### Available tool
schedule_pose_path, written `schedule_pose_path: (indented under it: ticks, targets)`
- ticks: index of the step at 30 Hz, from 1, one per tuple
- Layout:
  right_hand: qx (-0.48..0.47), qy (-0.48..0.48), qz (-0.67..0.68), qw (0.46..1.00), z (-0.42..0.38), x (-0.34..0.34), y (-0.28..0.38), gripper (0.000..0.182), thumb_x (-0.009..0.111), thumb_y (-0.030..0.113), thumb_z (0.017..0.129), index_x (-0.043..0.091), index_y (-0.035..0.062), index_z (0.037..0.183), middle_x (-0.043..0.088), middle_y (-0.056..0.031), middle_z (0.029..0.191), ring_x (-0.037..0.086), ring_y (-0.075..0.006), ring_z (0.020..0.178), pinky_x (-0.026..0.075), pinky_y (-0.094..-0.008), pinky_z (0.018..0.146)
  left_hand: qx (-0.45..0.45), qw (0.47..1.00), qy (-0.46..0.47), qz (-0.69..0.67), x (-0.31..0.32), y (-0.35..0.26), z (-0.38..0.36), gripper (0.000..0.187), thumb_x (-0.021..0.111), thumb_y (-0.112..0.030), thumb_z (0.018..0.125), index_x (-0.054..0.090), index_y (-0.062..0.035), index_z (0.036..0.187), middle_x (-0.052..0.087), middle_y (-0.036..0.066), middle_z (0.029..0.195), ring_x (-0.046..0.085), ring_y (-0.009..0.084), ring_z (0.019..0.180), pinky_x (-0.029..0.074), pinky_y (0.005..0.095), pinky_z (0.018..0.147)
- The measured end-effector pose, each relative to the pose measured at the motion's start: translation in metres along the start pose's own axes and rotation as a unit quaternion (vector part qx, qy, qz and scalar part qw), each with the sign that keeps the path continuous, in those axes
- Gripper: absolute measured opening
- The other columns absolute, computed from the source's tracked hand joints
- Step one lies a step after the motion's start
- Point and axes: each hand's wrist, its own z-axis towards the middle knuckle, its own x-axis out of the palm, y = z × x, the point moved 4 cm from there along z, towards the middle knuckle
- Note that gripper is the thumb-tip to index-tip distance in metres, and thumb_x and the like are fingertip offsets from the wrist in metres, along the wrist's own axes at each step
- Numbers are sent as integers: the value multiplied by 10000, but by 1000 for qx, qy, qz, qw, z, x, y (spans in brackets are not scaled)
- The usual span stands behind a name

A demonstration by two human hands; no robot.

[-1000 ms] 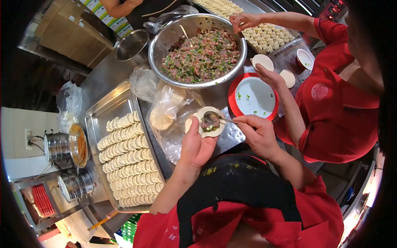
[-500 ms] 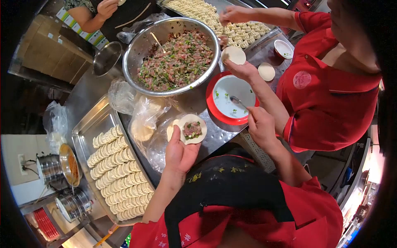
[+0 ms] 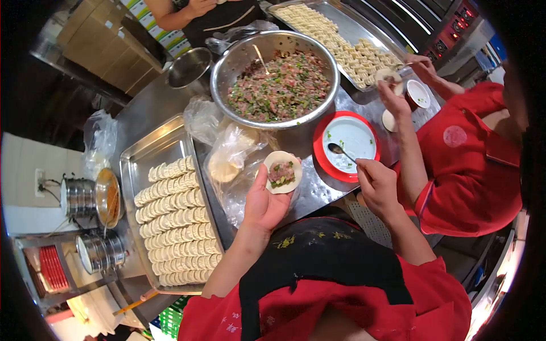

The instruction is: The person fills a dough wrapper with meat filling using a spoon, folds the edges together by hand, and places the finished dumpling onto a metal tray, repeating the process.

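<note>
On the palm of my left hand [image 3: 265, 203] lies a round dough wrapper [image 3: 290, 186], with a lump of meat and green filling [image 3: 282, 173] at its middle. My right hand [image 3: 378, 183] grips the handle of a metal spoon [image 3: 336, 149], whose bowl hangs over a white bowl with a red rim [image 3: 319, 153]. Bits of green sit inside that bowl. Above my hands stands a large steel bowl [image 3: 219, 102] of meat and green filling [image 3: 278, 85] with a light stick in it. Plastic bags [image 3: 230, 150] with round dough wrappers lie beside my left hand.
A metal tray [image 3: 133, 156] with rows of dumplings is at the left, another [image 3: 392, 48] at the upper right. A co-worker in red [image 3: 466, 165] at the right holds a filled wrapper. Another person's hand [image 3: 200, 7] shows at the top, near an empty steel bowl [image 3: 190, 67].
The view has shifted, so the table sits further right. The co-worker's wrapper now holds filling, and their hands are nearer the upper tray. My hands keep the wrapper and spoon.
</note>
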Motion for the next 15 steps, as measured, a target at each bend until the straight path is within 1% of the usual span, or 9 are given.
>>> schedule_pose_path:
  ticks: [2, 3, 5, 6, 8, 10, 11, 13, 15]
  targets:
    - [65, 25, 212, 975, 7, -8, 27, 172, 604, 33, 839, 637, -23, 998, 658, -160, 827, 659, -229, 733, 501, -315, 635, 16, 1000, -5, 5, 2, -1, -3, 477, 319, -346, 1017, 389, 4, 1334, 460, 179, 1354, 442, 318, 1264, 355, 434, 1085]
    - [59, 25, 213, 975, 10, -8, 38, 172, 604, 33, 839, 637, -23, 998, 658, -160, 827, 659, -229, 733, 501, -315, 635, 31, 999, -20, 16, 2, -2, -5, 473, 316, -347, 1018, 397, -1, 1330, 467, 168, 1351, 448, 307, 1261, 360, 434, 1081]
    - [39, 71, 274, 958, 14, -2, 55, 135, 598, 36, 858, 638, -37, 965, 651, -143, 789, 642, -179, 706, 484, -298, 621, 52, 998, -33, 25, 4, -4, -7, 469, 314, -348, 1018, 404, -6, 1326, 475, 158, 1347, 454, 295, 1257, 365, 433, 1077]
    - [16, 67, 266, 962, 16, 4, 57, 134, 596, 29, 849, 636, -37, 958, 643, -150, 774, 638, -205, 680, 486, -308, 612, 58, 998, -22, 24, 6, -5, -10, 462, 315, -345, 1019, 413, -11, 1322, 483, 148, 1342, 462, 288, 1251, 371, 432, 1071]
    - [-5, 64, 257, 964, 20, 9, 56, 135, 596, 25, 842, 636, -36, 955, 640, -156, 769, 639, -219, 676, 486, -312, 609, 72, 997, -10, 21, 6, -8, -13, 455, 316, -343, 1019, 421, -15, 1317, 491, 139, 1337, 469, 281, 1245, 377, 431, 1066]
    - [-27, 42, 242, 969, 26, 9, 61, 137, 592, 13, 820, 636, -34, 941, 630, -167, 755, 639, -255, 669, 488, -327, 606, 61, 998, -3, 18, 1, -9, -15, 452, 320, -340, 1020, 426, -14, 1315, 495, 147, 1331, 478, 290, 1236, 383, 432, 1058]
    - [-30, 44, 244, 968, 30, 10, 64, 137, 592, 13, 820, 636, -34, 941, 630, -167, 755, 639, -255, 669, 488, -327, 606, 65, 998, -3, 17, 1, -9, -17, 452, 320, -340, 1020, 426, -14, 1315, 495, 147, 1331, 478, 290, 1236, 383, 432, 1058]
    - [-50, 39, 284, 957, 38, 11, 70, 130, 588, 14, 820, 636, -36, 930, 636, -168, 761, 645, -255, 672, 491, -322, 604, 38, 998, 37, 45, 8, -6, -20, 453, 326, -338, 1019, 423, -14, 1321, 494, 153, 1329, 488, 293, 1226, 396, 431, 1043]
    - [-50, 64, 274, 958, 43, 13, 70, 130, 586, 13, 822, 639, -35, 931, 641, -170, 770, 648, -249, 677, 491, -316, 606, 43, 996, 15, 74, 11, -7, -25, 471, 322, -355, 1018, 423, -10, 1322, 498, 157, 1324, 496, 295, 1218, 407, 431, 1032]
